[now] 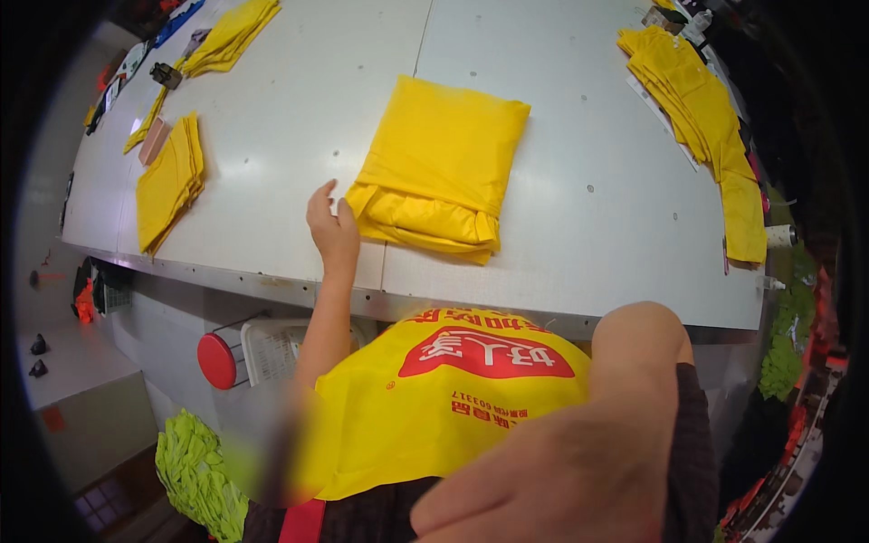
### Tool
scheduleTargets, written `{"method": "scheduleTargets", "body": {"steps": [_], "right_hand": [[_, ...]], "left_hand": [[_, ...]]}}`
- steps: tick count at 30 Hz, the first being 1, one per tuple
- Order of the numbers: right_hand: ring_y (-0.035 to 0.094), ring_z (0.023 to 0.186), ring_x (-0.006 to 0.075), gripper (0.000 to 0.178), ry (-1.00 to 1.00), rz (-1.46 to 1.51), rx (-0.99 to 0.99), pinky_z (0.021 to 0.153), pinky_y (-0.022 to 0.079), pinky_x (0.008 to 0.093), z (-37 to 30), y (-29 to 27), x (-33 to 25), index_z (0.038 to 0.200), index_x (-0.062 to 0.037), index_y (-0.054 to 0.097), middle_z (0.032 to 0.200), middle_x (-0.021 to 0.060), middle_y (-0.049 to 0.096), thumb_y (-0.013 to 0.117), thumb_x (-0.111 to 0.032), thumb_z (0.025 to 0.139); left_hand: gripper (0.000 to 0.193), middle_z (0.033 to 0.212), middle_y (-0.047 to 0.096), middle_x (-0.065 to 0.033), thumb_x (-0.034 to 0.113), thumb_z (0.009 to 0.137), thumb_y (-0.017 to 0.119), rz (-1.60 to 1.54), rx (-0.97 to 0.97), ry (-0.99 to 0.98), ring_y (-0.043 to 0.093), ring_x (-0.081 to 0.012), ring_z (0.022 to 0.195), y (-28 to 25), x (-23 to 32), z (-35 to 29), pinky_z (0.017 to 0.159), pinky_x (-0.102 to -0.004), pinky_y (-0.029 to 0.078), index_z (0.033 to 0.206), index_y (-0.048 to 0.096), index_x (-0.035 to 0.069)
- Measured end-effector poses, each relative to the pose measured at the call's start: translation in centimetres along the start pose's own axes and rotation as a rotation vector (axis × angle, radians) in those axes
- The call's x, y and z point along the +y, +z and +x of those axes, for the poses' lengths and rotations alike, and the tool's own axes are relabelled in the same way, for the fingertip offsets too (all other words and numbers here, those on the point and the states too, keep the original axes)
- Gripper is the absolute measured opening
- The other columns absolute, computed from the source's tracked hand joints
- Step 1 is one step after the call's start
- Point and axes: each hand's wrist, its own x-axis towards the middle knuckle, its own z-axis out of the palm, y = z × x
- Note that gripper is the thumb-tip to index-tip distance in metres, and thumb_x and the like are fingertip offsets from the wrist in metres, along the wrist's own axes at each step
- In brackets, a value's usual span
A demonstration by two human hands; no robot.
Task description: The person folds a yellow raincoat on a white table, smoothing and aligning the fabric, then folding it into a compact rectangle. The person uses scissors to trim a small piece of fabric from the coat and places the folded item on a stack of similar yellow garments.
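A thick, flat bundle of folded yellow cloth (pixel 434 163) lies on the pale table in front of me. Its near end shows bulging inner layers beneath a folded edge. My left hand (pixel 333 226) is at the bundle's near left corner, fingers curved and apart from the thumb, with nothing in it. Whether the thumb touches the cloth I cannot tell. My right arm is bent back toward me at the lower right. Close up and blurred, my right hand (pixel 507 480) has its fingers hidden. I wear a yellow printed apron (pixel 362 434).
Stacked yellow cloth pieces (pixel 172 185) lie at the table's left, beside a pinkish box (pixel 155 142). Another yellow stack (pixel 231 41) is at the far left, with more yellow cloth (pixel 692 100) along the right. A red stool (pixel 216 361) and green cloth pile (pixel 195 462) are below.
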Motion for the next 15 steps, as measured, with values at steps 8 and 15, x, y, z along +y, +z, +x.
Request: {"method": "scheduleTargets", "body": {"steps": [8,15], "right_hand": [[0.062,0.076,0.0235,0.026,0.5,-0.076,-0.519,0.066,0.05,0.0319,2.8,-4.9,2.6,0.099,-0.0027,0.056,0.088,0.0121,0.061,0.056,-0.006,0.074],[0.054,0.097,0.036,0.059,0.728,-1.068,-0.03,0.084,0.042,0.0401,-9.7,0.5,26.9,0.126,-0.0009,0.04,0.113,0.0201,0.052,0.064,-0.01,0.073]], "left_hand": [[0.028,0.094,0.057,-0.0052,0.012,0.085,0.057,-0.802,-0.216,-1.149,0.056,-0.0143,0.074,0.6,-1.5,-3.0,0.059,-0.0271,0.05,0.112,0.05,0.007],[0.031,0.098,0.059,-0.007,0.004,0.08,0.06,-0.96,-0.374,-1.159,0.061,-0.0183,0.084,1.5,-0.2,-3.8,0.063,-0.0281,0.054,0.11,0.053,0.007]]}}
